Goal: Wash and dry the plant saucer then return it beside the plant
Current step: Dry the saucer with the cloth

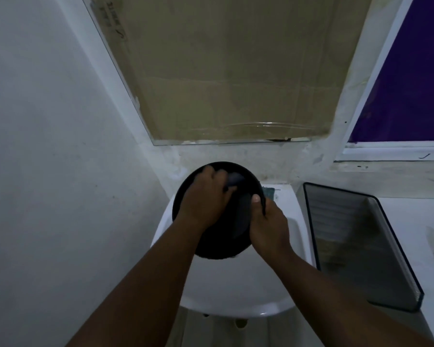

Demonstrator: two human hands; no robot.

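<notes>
A round black plant saucer (226,236) is held tilted above a white sink (233,296). My right hand (267,226) grips its right rim, thumb on the inner face. My left hand (206,196) lies inside the saucer, fingers curled round a dark cloth or sponge (234,180) pressed against the upper part. The light is dim, so I cannot tell whether the saucer is wet. No plant is in view.
A mirror covered with brown cardboard (231,71) hangs above the sink. To the right, a dark-framed mesh tray (356,241) lies on a white counter (431,246). A purple window (406,78) is at the upper right, a bare wall at the left.
</notes>
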